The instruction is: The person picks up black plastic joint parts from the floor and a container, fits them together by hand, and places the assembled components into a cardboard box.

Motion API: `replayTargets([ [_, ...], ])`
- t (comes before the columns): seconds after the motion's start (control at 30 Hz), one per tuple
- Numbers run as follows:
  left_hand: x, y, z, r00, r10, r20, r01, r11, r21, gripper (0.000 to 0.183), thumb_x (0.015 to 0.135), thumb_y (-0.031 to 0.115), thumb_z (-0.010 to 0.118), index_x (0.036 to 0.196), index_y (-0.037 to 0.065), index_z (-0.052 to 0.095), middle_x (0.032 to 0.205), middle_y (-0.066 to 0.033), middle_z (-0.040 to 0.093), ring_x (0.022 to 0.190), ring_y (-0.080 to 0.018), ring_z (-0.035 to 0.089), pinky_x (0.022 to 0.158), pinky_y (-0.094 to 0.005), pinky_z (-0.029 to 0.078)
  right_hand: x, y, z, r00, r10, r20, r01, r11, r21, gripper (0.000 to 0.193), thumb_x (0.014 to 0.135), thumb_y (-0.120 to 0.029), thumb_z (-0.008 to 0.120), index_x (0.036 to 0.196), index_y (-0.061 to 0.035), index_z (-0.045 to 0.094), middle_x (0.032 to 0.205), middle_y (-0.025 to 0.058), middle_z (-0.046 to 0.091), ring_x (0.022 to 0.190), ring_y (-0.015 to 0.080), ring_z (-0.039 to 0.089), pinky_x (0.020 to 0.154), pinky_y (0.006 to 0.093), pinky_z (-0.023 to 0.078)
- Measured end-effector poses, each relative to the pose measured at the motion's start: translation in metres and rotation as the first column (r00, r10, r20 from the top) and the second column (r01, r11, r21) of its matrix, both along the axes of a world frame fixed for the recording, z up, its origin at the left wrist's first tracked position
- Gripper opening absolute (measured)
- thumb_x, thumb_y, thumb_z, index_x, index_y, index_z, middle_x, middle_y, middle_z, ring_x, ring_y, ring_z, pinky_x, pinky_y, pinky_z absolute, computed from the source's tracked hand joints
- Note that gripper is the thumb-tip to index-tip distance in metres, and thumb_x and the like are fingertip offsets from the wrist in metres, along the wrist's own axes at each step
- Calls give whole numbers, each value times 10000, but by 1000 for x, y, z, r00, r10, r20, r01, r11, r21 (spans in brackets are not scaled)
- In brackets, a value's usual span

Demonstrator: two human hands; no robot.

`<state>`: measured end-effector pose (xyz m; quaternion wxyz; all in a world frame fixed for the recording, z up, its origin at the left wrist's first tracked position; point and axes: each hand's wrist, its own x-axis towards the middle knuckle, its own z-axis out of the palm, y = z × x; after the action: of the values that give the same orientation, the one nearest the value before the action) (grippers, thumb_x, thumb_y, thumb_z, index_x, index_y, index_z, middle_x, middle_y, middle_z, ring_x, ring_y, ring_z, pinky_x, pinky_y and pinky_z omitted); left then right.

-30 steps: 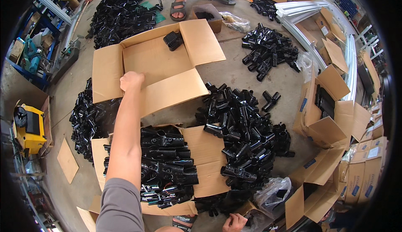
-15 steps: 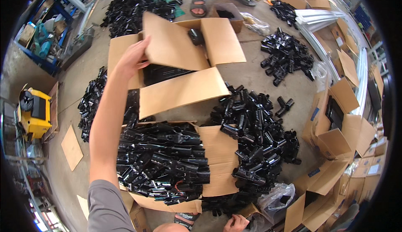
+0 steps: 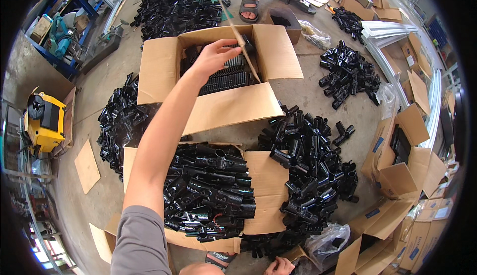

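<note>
My left hand (image 3: 218,56) reaches over the open cardboard box (image 3: 233,108) and pinches a flat cardboard sheet (image 3: 250,62), turned nearly edge-on. Under it, the box holds rows of closely packed black parts (image 3: 226,82). Low in the view, my right hand (image 3: 279,266) has its fingers curled beside a cardboard flap; whatever it grips is hidden. Between me and the box, a pile of black tube connectors (image 3: 211,190) lies on another carton's cardboard (image 3: 267,190).
Loose black fittings are heaped to the right (image 3: 318,175), left (image 3: 119,121) and far side (image 3: 174,7). Several open cartons (image 3: 397,175) line the right. A clear plastic bag (image 3: 325,242) lies near my right hand. Another person's sandaled foot (image 3: 249,8) is beyond the box.
My left hand has moved right across the box with the cardboard sheet. The sheet has swung from lying broad over the opening to nearly upright, exposing the packed black parts.
</note>
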<state>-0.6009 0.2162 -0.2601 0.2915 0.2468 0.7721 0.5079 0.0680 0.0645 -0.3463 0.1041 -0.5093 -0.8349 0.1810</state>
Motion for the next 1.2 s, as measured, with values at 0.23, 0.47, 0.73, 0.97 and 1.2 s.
replayTargets([
  [0.23, 11, 64, -48, 873, -81, -481, -168, 875, -453, 670, 780, 538, 774, 1318, 154, 672, 1207, -140, 717, 1142, -347, 675, 977, -427, 531, 0, -7, -5, 999, -42, -16, 42, 999, -3, 184, 846, -84, 680, 1021, -75, 735, 1021, 157, 691, 986, 371, 620, 909, 488, 468],
  [0.47, 6, 61, -90, 950, 192, -246, -301, 362, -882, 1216, 736, 792, 683, 1621, 98, 220, 1649, -228, 236, 1533, -444, 184, 1107, -768, 265, 4, 5, -1, 999, -21, -36, 23, 998, 58, 176, 806, -81, 704, 980, -99, 726, 992, 134, 696, 931, 358, 635, 867, 477, 491],
  [0.73, 25, 67, -86, 934, 84, -348, -348, 442, -827, 1086, 787, 803, 617, 1626, 221, 246, 1660, -196, 237, 1504, -463, 247, 1111, -729, 296, 12, 10, -5, 997, -57, -46, 61, 995, 85, 184, 777, -99, 716, 960, -109, 737, 988, 124, 701, 925, 348, 644, 860, 475, 501],
  [0.97, 3, 29, -78, 983, 31, -181, -178, 412, -894, 951, 848, 733, 578, 1590, 180, 360, 1622, -133, 370, 1483, -401, 331, 1059, -658, 352, 3, 5, -7, 997, -55, -53, 55, 998, 2, 166, 814, -103, 699, 976, -87, 729, 998, 137, 698, 947, 363, 633, 903, 492, 483],
  [1.2, -26, -12, -137, 792, 210, -573, -610, 256, -750, 858, 846, 621, 659, 1470, 62, 473, 1399, -170, 497, 1307, -313, 469, 986, -498, 474, 0, -9, -11, 999, -23, -34, 25, 998, 50, 176, 838, -67, 674, 1004, -61, 730, 997, 165, 687, 944, 388, 614, 880, 505, 467],
])
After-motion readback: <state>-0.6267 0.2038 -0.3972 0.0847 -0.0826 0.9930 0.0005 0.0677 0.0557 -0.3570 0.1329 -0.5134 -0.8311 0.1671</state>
